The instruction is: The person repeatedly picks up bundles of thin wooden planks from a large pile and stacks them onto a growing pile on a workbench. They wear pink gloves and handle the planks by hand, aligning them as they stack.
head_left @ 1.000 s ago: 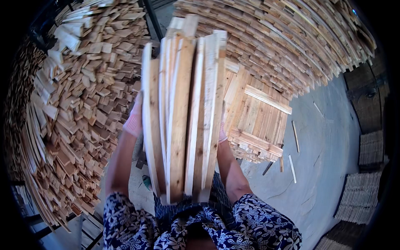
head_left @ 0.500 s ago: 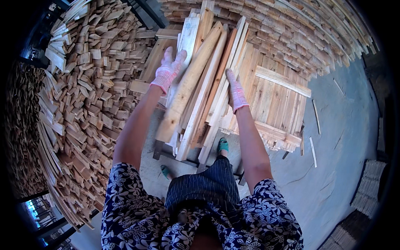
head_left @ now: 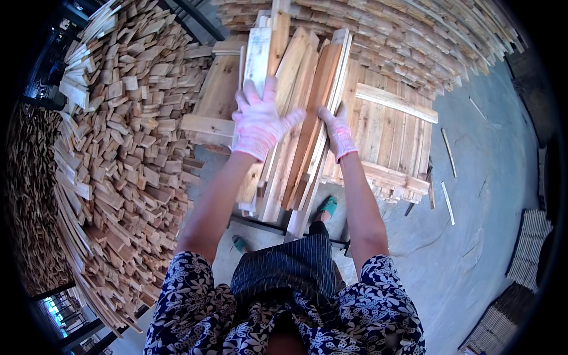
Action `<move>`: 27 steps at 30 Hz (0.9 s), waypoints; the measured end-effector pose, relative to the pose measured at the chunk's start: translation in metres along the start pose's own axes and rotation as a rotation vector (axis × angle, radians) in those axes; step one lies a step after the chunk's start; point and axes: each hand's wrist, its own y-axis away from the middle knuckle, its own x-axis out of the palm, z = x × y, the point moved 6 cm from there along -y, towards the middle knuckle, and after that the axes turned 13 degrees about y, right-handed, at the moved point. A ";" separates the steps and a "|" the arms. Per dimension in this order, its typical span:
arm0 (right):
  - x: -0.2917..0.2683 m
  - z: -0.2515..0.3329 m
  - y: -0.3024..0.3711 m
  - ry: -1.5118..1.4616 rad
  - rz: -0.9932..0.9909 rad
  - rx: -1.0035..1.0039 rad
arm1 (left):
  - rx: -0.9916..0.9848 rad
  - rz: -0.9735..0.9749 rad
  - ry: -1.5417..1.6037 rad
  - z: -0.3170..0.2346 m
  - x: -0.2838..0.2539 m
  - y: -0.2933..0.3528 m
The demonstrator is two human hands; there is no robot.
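Observation:
A loose stack of long wooden boards (head_left: 276, 187) lies in front of me, running away from my body. My left hand (head_left: 260, 121), in a pinkish-white knitted glove, rests over the boards with its fingers spread. Beneath it are a whitish plank (head_left: 259, 53) and a rounded-edge pale board (head_left: 290, 62). My right hand (head_left: 339, 131), gloved alike, is at the stack's right edge. Its thumb lies over the pale narrow strips (head_left: 341, 65) and its fingers go down their outer side. A reddish-brown board (head_left: 319, 89) lies between the hands.
Slatted wooden panels (head_left: 384, 136) are stacked to the right, with another panel stack (head_left: 210, 97) at left. Large piles of cut wood rise at left (head_left: 130, 136) and at the back (head_left: 390, 35). Thin offcuts (head_left: 448, 203) lie on the grey floor. Dark metal bars (head_left: 260, 225) show under the boards.
My left hand has moved right, from the stack's left side onto its top, fingers spread. The rounded-edge board has shifted away from me and lies flatter. My right hand stays at the right edge.

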 end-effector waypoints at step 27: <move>-0.373 -0.121 -0.034 0.782 -0.163 0.124 | -0.146 -0.032 -0.378 -0.015 0.027 -0.006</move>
